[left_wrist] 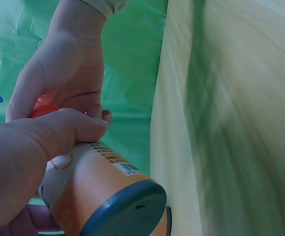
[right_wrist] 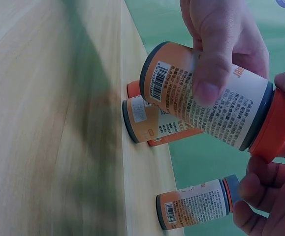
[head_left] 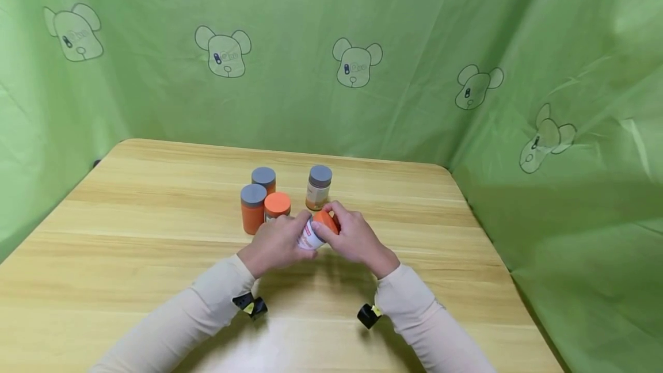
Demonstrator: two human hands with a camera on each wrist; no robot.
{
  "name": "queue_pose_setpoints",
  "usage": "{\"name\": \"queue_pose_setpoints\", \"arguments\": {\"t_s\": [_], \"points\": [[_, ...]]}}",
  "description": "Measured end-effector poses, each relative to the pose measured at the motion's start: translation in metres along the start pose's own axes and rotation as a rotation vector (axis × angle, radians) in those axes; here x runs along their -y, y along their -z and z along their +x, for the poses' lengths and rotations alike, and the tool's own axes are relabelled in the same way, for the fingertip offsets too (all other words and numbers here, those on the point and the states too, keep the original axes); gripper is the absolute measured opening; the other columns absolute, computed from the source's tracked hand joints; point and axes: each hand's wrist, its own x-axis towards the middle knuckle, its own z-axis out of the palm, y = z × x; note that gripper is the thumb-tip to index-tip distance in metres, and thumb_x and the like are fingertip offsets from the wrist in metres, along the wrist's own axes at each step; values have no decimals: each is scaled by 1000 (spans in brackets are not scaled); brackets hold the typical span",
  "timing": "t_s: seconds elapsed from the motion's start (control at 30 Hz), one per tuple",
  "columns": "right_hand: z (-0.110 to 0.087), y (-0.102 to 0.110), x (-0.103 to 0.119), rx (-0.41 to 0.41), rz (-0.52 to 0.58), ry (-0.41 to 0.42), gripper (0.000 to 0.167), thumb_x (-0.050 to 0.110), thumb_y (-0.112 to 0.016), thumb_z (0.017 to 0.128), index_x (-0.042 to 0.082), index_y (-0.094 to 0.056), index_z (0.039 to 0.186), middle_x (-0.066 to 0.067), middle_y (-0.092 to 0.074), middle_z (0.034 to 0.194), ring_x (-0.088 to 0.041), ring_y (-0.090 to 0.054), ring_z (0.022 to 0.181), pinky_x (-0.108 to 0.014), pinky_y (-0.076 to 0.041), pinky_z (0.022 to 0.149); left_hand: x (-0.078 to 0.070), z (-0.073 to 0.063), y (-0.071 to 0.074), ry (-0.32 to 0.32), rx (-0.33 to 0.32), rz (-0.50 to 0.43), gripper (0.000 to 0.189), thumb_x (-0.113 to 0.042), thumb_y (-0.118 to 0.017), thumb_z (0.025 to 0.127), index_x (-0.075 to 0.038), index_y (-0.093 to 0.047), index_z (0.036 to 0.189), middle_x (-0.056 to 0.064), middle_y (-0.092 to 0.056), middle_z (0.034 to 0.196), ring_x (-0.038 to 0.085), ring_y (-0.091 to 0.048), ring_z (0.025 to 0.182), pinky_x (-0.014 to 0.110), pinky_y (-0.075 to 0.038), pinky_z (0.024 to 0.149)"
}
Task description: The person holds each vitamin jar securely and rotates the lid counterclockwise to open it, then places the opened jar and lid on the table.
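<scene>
while the jar [head_left: 309,239] hangs tilted between two hands: it's up off the table, base low, lid end tipped up and right.
lid [right_wrist: 274,127]: orange, seated on a dark ring; loose or tight, can't tell.
left hand [head_left: 278,242]: clamped round the body, thumb across the label.
right hand [head_left: 357,237]: fingers and thumb pinched on the lid, and here's the danger: turn it harder than the left hand holds and the smooth body could spin or slip; let the lid pop free at this tilt and any contents, hidden from us, might spill.
trio: orange-lidded jar [head_left: 278,205], near grey jar [head_left: 253,214], far grey jar [head_left: 264,177], bunched upright by the left hand; one stray knuckle could topple the orange-lidded one.
lone jar [head_left: 318,190]: upright, grey lid, just beyond the right fingers; a forward jerk could tip it.
table [head_left: 155,217]: pale wood; a dropped jar might roll here.
sheet [head_left: 290,102]: green, printed with cartoon heads, hanging behind.
</scene>
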Motion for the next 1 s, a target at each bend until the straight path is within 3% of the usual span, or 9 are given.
{"name": "queue_pose_setpoints", "arguments": {"t_s": [0.47,1.0], "points": [[-2,3,-3,21,30,59,36,33,-61,93,11,-53,120,-7,-62,91,-17,-57,74,-30,-48,60,1,0,1,7,1,-8,51,-36,-82,74,-10,-55,109,0,-61,78,10,-56,61,25,-47,52],[-5,8,-7,51,55,148,44,29,-61,93,5,-48,126,-7,-62,94,-21,-58,79,-36,-50,68,-1,1,2,21,9,-34,51,-35,-83,73,-10,-56,108,0,-61,78,10,-56,61,25,-47,53]]}}
